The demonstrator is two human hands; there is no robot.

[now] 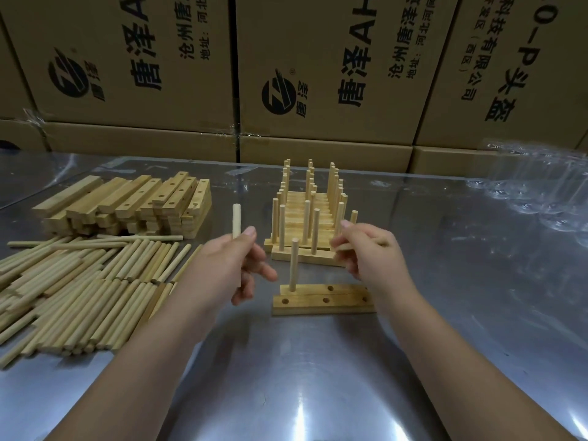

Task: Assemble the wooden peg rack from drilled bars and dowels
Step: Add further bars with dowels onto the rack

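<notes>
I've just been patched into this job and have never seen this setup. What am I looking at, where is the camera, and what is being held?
There is no machine here. A person works with two bare hands, and the single picture comes from a camera worn on the head, looking forward and down. The left hand holds one dowel upright. The right hand seems to pinch a second dowel. Before them on the metal table lie two drilled bars, with one peg standing in the rear bar. Behind are finished racks. To the left are loose dowels and stacked bars.
</notes>
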